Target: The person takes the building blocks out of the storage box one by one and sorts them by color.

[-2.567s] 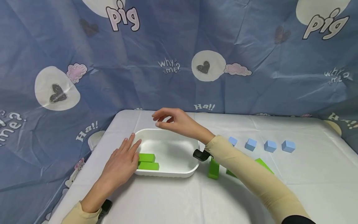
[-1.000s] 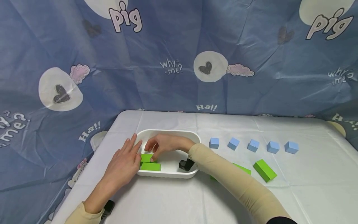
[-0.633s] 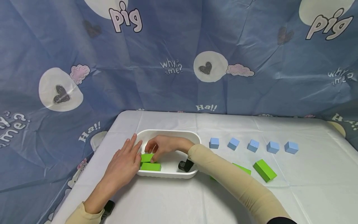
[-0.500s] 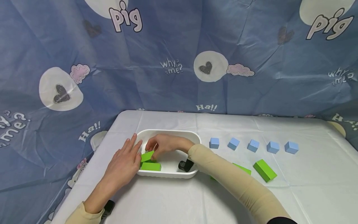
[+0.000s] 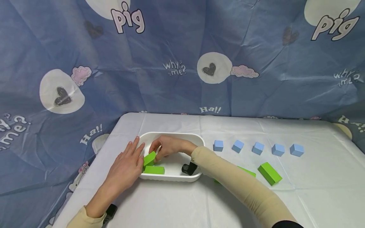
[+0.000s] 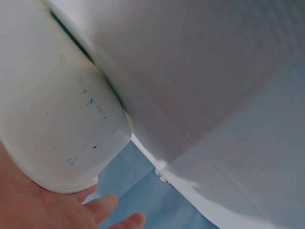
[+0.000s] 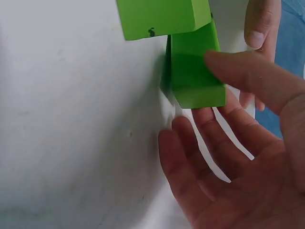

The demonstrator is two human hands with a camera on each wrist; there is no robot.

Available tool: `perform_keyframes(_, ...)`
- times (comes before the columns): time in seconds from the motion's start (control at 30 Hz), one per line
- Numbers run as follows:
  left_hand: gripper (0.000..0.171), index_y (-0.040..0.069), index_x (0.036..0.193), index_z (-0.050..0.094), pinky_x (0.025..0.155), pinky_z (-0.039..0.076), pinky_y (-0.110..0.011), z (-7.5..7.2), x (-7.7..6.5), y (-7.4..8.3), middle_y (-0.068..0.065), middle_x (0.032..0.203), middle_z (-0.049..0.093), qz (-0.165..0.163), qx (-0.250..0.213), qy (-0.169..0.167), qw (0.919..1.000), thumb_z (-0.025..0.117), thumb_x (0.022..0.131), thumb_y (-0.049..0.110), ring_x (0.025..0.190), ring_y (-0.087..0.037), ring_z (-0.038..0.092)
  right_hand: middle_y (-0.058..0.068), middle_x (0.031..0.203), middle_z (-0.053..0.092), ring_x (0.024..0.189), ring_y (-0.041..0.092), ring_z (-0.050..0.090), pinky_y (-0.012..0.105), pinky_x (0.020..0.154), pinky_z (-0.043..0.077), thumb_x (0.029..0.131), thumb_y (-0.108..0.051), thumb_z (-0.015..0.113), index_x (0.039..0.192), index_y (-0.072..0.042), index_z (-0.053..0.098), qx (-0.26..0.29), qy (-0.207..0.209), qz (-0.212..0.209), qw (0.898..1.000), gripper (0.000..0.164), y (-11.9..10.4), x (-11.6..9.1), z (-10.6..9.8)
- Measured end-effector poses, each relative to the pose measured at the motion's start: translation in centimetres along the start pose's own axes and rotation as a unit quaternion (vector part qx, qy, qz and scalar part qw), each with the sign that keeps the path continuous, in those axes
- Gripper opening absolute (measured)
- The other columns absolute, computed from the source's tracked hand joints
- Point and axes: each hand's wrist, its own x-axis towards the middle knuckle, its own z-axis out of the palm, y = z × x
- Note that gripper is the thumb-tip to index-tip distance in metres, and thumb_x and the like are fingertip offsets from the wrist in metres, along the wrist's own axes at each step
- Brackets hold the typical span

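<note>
A white tray (image 5: 182, 178) stands on the table with two green blocks at its left end. My right hand (image 5: 170, 146) reaches into it and pinches the rear green block (image 5: 149, 159), which is turned askew, its right end swung toward the back. In the right wrist view my thumb lies on that block (image 7: 195, 67) and the fingers curl behind its end. The front green block (image 5: 154, 170) lies flat along the near wall. My left hand (image 5: 124, 166) rests with straight fingers over the tray's left rim; its wrist view shows the tray's outer wall (image 6: 62, 114).
Several light blue cubes stand in a row right of the tray, the nearest cube (image 5: 218, 145) close to its rim. Nearer me lie a green block (image 5: 270, 174) and another green block (image 5: 246, 171) partly behind my right sleeve (image 5: 233, 180). A patterned blue curtain (image 5: 182, 91) hangs behind.
My right hand came down from above the tray's far rim onto the rear green block. That block then turned from lying parallel to the front one to an angle. My left hand stayed put.
</note>
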Motion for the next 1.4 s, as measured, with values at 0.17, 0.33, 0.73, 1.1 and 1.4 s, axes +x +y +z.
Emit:
perform_keyframes(0.17, 0.049, 0.004, 0.15, 0.04, 0.106, 0.023, -0.068, 0.1, -0.1, 0.0, -0.015, 0.162, 0.017, 0.001, -0.001, 0.003, 1.0, 0.037, 0.105, 0.023, 0.146, -0.04, 0.018, -0.002, 0.09, 0.069, 0.084, 0.009, 0.063, 0.018, 0.071, 0.049, 0.076, 0.003, 0.075, 0.103, -0.001, 0.07, 0.006, 0.013, -0.007, 1.0, 0.028, -0.1, -0.1, -0.1)
perform_keyframes(0.33, 0.049, 0.003, 0.15, 0.04, 0.106, 0.024, -0.068, 0.2, -0.1, -0.1, -0.015, 0.162, 0.017, 0.002, -0.004, 0.005, 1.0, 0.036, 0.105, 0.023, 0.146, -0.04, 0.019, -0.001, 0.091, 0.069, 0.087, 0.013, 0.063, 0.019, 0.073, 0.049, 0.076, 0.001, 0.074, 0.103, -0.003, 0.07, 0.009, 0.026, -0.014, 1.0, 0.028, -0.4, -0.3, -0.4)
perform_keyframes(0.73, 0.049, 0.004, 0.151, 0.038, 0.106, 0.023, -0.068, 0.1, 0.1, -0.2, -0.015, 0.162, 0.016, 0.003, -0.001, 0.0, 1.0, 0.035, 0.105, 0.02, 0.146, -0.039, 0.018, -0.001, 0.095, 0.07, 0.095, 0.019, 0.063, 0.022, 0.078, 0.048, 0.08, -0.002, 0.072, 0.107, -0.006, 0.07, 0.04, 0.028, -0.036, 0.998, 0.028, -0.1, -0.5, -1.4)
perform_keyframes(1.1, 0.05, 0.004, 0.152, 0.037, 0.106, 0.023, -0.068, -0.1, 0.1, 0.0, -0.015, 0.163, 0.015, 0.004, 0.005, -0.006, 1.0, 0.033, 0.105, 0.021, 0.146, -0.039, 0.017, 0.001, 0.095, 0.07, 0.09, 0.017, 0.064, 0.03, 0.08, 0.053, 0.082, -0.001, 0.069, 0.108, -0.004, 0.069, 0.085, 0.024, -0.04, 0.995, 0.027, -0.4, -0.8, -1.9)
perform_keyframes(1.4, 0.05, 0.004, 0.152, 0.037, 0.106, 0.023, -0.068, -0.1, 0.1, -0.1, -0.015, 0.163, 0.015, 0.007, 0.007, -0.004, 0.9999, 0.033, 0.104, 0.02, 0.147, -0.039, 0.016, 0.002, 0.095, 0.07, 0.09, 0.016, 0.064, 0.028, 0.079, 0.052, 0.081, -0.001, 0.069, 0.11, -0.002, 0.069, 0.098, 0.018, -0.061, 0.993, 0.028, -0.6, -1.1, -2.2)
